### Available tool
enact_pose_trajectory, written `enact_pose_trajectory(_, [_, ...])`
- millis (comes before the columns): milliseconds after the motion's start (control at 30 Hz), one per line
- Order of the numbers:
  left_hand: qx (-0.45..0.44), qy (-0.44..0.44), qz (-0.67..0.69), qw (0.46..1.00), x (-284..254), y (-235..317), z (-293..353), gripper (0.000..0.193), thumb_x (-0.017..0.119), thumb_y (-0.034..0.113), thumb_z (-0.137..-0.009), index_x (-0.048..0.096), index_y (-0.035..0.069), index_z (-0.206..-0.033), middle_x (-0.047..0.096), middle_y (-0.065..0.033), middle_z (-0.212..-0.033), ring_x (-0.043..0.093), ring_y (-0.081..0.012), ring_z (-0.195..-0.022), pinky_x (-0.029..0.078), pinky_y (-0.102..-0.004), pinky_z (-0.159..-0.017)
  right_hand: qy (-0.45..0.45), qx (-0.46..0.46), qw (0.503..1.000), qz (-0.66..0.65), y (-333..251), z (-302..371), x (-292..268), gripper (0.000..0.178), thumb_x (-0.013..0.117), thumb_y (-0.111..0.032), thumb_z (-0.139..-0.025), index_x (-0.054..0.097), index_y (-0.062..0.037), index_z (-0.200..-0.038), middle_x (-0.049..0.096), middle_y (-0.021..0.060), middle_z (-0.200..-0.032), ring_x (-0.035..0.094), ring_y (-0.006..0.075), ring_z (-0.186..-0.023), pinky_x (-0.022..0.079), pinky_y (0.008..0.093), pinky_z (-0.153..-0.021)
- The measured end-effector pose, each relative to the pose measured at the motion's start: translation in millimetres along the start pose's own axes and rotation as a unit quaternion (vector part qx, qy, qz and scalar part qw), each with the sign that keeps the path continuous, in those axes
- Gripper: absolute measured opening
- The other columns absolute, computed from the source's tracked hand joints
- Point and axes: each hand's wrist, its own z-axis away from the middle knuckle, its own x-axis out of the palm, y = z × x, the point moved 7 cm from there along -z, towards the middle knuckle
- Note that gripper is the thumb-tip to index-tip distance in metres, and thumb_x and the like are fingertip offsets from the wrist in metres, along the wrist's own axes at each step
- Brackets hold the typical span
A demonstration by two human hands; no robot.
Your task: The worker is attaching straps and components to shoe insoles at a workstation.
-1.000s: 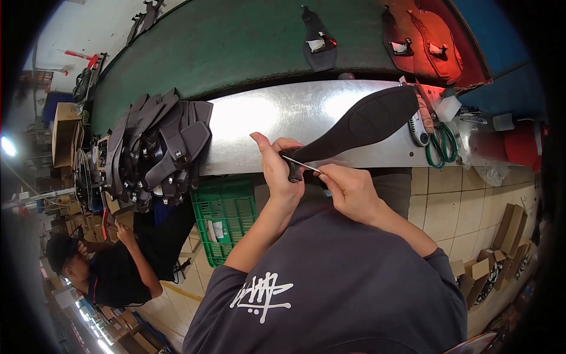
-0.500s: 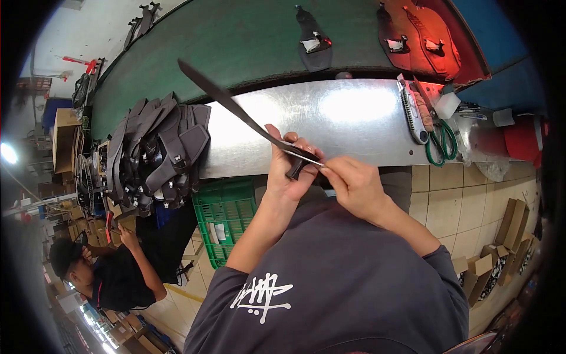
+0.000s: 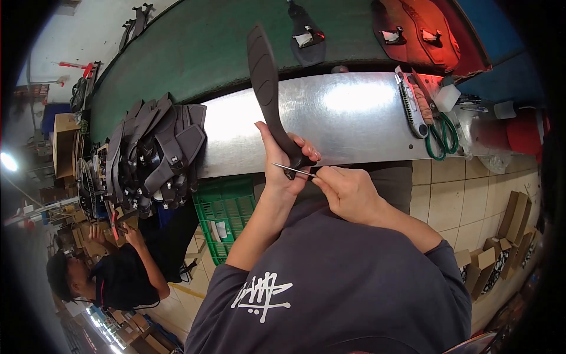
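Observation:
My left hand [image 3: 276, 176] is closed around the narrow black end of a long dark grey strap-like piece [image 3: 265, 76]. Its broad end, marked with curved lines, points up and away over the metal-topped bench. In my right hand [image 3: 352, 190] I pinch a thin pointed metal tool [image 3: 289, 169]. The tool crosses the piece's black end, its tip pointing left over my left palm. Whether it touches the piece, I cannot tell. Both hands are just off the bench's near edge, in front of my body.
A heap of similar grey pieces [image 3: 156, 156] lies at the bench's left end. Beyond the metal top [image 3: 348, 127], a green belt surface [image 3: 194, 53] carries more dark pieces. A utility knife [image 3: 411, 109] and green-handled scissors [image 3: 442, 138] lie right. A green crate [image 3: 227, 209] stands below; another person [image 3: 127, 265] works left.
The strap-like piece has swung from pointing far left to nearly upright, its broad face showing. The tool has turned and now shows its tip to the left. The other person's hands have moved.

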Motion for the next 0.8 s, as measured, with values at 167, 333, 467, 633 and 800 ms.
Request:
enact_pose_trajectory(167, [-0.025,0.071,-0.011,0.997,-13.8,3.8,-8.2,0.077,0.033,0.081,-0.083,0.049,0.006,-0.076,0.051,-0.0092,-0.065,0.053,-0.0232,-0.063,0.047,-0.0359,-0.062,-0.079,-0.076,0.994,-0.006,-17.7,17.9,18.6,0.011,0.065,-0.011,-0.082,0.056,-0.0075,-0.078,0.056,0.0102,-0.067,0.06,0.0302,-0.061,0.047,0.0387,-0.055])
enact_pose_trajectory(333, [-0.044,0.014,-0.031,0.998,11.4,2.6,3.5,0.075,0.038,0.071,-0.09,0.055,-0.001,-0.1,0.059,-0.0098,-0.081,0.06,-0.0235,-0.075,0.052,-0.0389,-0.076,0.06,-0.028,0.995,-0.071,11.7,-1.1,-15.4,0.009,0.063,-0.003,-0.085,0.062,-0.0025,-0.094,0.056,0.0085,-0.069,0.055,0.021,-0.057,0.044,0.0299,-0.054])
enact_pose_trajectory(467, [0.026,-0.002,-0.151,0.988,13.1,1.9,8.4,0.045,0.044,0.036,-0.101,0.052,-0.003,-0.121,0.065,-0.0123,-0.094,0.065,-0.0179,-0.079,0.053,-0.0322,-0.072,0.101,0.028,0.978,-0.181,14.4,-15.3,-21.2,0.046,0.074,-0.006,-0.078,0.061,-0.0064,-0.122,0.051,0.0024,-0.074,0.047,0.009,-0.06,0.04,0.0252,-0.05])
enact_pose_trajectory(633, [0.098,0.013,-0.188,0.977,14.4,-1.4,6.9,0.044,0.047,0.035,-0.1,0.055,-0.005,-0.118,0.065,-0.0086,-0.075,0.061,-0.017,-0.057,0.05,-0.0285,-0.054,0.077,0.037,0.978,-0.191,9.8,-20.8,-18.1,0.055,0.075,-0.005,-0.077,0.058,-0.007,-0.129,0.048,0.001,-0.074,0.044,0.008,-0.059,0.038,0.024,-0.051])
enact_pose_trajectory(800, [0.11,-0.004,-0.16,0.981,11.6,-4.0,6.2,0.04,0.048,0.033,-0.101,0.06,-0.003,-0.112,0.063,-0.0067,-0.078,0.061,-0.0131,-0.065,0.05,-0.0258,-0.061,0.088,0.044,0.968,-0.231,12.9,-27.1,-14.8,0.051,0.073,-0.002,-0.077,0.061,-0.0046,-0.127,0.049,0.0006,-0.076,0.042,0.0064,-0.058,0.036,0.0217,-0.053])
